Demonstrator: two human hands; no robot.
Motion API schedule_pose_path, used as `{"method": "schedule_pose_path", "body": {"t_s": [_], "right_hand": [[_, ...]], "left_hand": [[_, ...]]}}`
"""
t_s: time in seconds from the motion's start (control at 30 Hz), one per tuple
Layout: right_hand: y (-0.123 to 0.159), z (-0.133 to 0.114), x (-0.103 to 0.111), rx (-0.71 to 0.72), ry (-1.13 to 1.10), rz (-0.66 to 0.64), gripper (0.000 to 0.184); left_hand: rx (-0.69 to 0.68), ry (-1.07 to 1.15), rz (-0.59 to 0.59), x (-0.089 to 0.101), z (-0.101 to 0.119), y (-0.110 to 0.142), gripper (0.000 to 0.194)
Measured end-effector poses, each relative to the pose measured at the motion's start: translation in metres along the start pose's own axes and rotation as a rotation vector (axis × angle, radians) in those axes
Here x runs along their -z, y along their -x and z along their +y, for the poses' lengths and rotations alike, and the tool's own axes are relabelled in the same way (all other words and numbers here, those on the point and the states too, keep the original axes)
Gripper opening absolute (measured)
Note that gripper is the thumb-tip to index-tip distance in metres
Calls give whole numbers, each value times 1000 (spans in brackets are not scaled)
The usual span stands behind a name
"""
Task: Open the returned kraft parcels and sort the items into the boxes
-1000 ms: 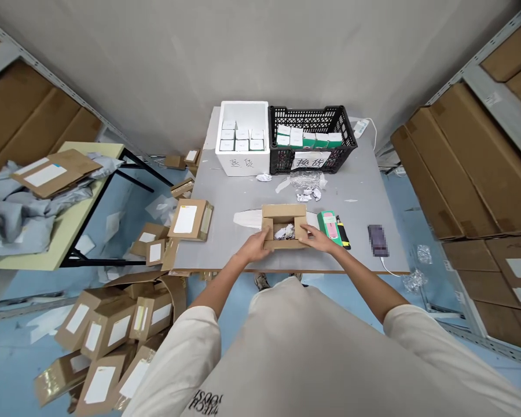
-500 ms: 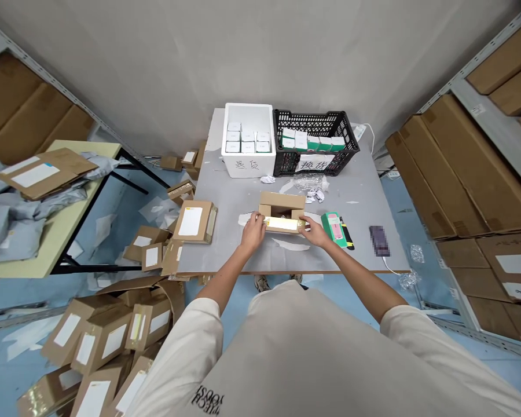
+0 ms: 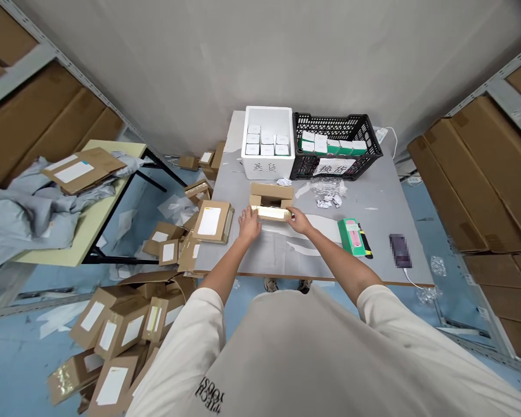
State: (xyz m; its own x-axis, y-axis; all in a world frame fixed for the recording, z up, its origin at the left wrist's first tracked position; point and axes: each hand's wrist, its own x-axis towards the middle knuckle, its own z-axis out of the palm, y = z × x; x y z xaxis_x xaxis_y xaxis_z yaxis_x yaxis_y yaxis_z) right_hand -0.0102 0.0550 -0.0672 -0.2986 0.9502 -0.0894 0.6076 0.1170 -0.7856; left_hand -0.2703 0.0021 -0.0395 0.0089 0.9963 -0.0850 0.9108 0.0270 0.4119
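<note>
Room: grey-walled storeroom, flat brown cartons (image 3: pixel 473 179) shelved at the right.
Table: grey laminate work table (image 3: pixel 384 229) carrying a white foam box (image 3: pixel 264 169) and a black plastic crate (image 3: pixel 369 142), both holding small white boxes.
Box: small open brown cardboard box (image 3: pixel 271 194), long axis running left to right, mid-table straight ahead of the body, a shiny gold strip (image 3: pixel 271 214) along its near side.
Hands: left hand (image 3: pixel 249 225) and right hand (image 3: pixel 298 220) well apart, one at each end of that near side, equally close, forearms reaching forward; whether they grip, cannot tell.
</note>
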Motion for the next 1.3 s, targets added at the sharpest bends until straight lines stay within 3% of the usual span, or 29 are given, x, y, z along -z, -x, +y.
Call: {"method": "schedule_pose_path", "body": {"t_s": [0.1,0.2,0.33,0.5,0.67,0.97,1.13,1.3], "right_hand": [[1,4,-4,-7,-31,10,75],[9,7,5,-43,-26,35,78],[29,19,32,-78,5,89,71],[65,59,78,-138,65,146,56],[103,112,127,-199,97,166,49],[155,198,214,-273,133,176,41],[175,235,234,-296,31,63,32],[186,252,236,-325,27,-36,10]], "left_hand": [[-43,-37,-10,-5,2,5,64],[-105,-28,-16,-5,11,9,61],[-180,-11,-27,-2,36,9,57],[-308,14,-57,-16,89,7,53],[-373,27,-120,-54,157,9,53],[-367,46,-273,-143,288,15,54],[-296,112,-364,-186,341,19,53],[-83,235,-553,-219,367,31,43]]}}
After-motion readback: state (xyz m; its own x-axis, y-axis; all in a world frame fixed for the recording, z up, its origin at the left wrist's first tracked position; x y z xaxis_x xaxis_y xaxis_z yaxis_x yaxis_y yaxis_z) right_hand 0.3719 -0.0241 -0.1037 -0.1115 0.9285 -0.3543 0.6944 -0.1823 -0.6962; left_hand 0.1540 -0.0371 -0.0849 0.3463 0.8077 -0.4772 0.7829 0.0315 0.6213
